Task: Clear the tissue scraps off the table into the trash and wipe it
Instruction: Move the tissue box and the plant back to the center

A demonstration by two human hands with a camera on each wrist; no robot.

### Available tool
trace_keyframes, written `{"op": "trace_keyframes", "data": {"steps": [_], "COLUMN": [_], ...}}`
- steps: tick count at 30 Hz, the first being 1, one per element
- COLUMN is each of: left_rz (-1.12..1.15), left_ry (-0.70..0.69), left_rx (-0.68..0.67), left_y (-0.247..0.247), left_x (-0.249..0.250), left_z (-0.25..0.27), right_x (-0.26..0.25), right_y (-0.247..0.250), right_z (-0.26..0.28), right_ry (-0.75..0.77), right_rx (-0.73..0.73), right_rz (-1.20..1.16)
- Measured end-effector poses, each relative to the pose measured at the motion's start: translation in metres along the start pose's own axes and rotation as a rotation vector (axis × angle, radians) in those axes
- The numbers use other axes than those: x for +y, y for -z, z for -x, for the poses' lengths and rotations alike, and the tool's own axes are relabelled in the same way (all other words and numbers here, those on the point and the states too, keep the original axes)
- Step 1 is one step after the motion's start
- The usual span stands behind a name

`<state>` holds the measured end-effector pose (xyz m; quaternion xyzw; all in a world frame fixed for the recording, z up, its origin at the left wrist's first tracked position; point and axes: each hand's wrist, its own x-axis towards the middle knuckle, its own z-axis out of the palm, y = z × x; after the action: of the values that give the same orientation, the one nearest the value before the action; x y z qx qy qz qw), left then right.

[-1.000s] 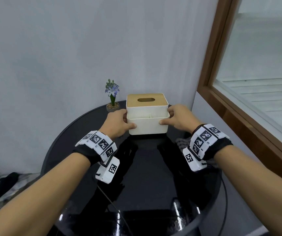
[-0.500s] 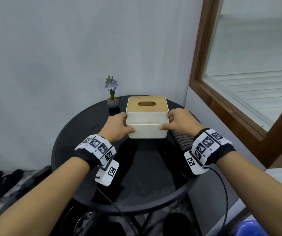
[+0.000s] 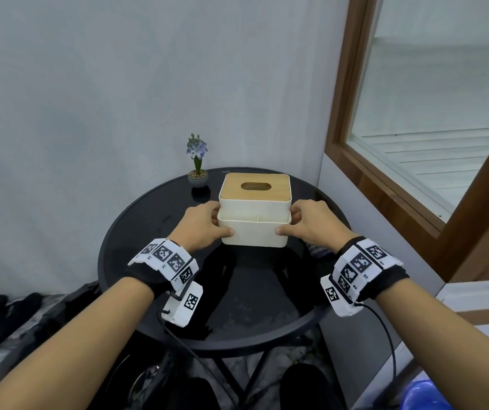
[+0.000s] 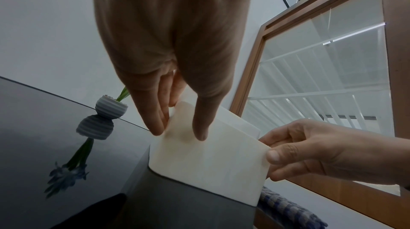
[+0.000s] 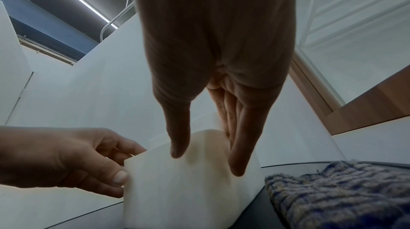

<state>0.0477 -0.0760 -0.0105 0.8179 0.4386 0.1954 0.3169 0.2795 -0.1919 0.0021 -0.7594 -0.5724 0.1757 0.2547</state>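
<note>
A white tissue box [image 3: 255,235] with a wooden slotted lid stands at the back of the round black glass table [image 3: 252,309]. My left hand [image 3: 218,221] grips the box's left side, thumb on the front face and fingers round the side. My right hand [image 3: 289,221] grips the right side the same way. The wrist views show the box [image 4: 210,162] [image 5: 177,189] pinched at both front corners. A blue checked cloth [image 3: 317,250] [image 5: 343,189] lies on the table just right of the box, under my right wrist. I see no tissue scraps on the tabletop.
A small potted purple flower [image 3: 198,176] stands left of the box near the table's far edge. The wall is close behind and a wood-framed window [image 3: 385,187] is at the right. Dark slippers [image 3: 0,318] lie on the floor at left. A blue object [image 3: 423,395] shows at lower right.
The head view has pulled back and up, so the whole table edge now shows. Both hands keep their grip on the tissue box, which has hardly shifted.
</note>
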Motion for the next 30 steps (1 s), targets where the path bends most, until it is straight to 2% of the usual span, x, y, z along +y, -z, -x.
{"op": "trace_keyframes", "data": {"steps": [5,14,30], "left_rz": [0.025,0.019,0.000], "left_ry": [0.029,-0.045,-0.028], "left_rx": [0.011,-0.015,0.004], "left_y": [0.002,0.003,0.003], "left_x": [0.001,0.003,0.005], "left_z": [0.000,-0.005,0.000], "right_x": [0.002,0.001,0.008], "right_y": [0.001,-0.004,-0.016], "right_z": [0.001,0.003,-0.001], "right_ry": [-0.051,-0.011,-0.008], "right_rx": [0.011,-0.060,-0.016], "right_rz": [-0.022,-0.118,-0.027]}}
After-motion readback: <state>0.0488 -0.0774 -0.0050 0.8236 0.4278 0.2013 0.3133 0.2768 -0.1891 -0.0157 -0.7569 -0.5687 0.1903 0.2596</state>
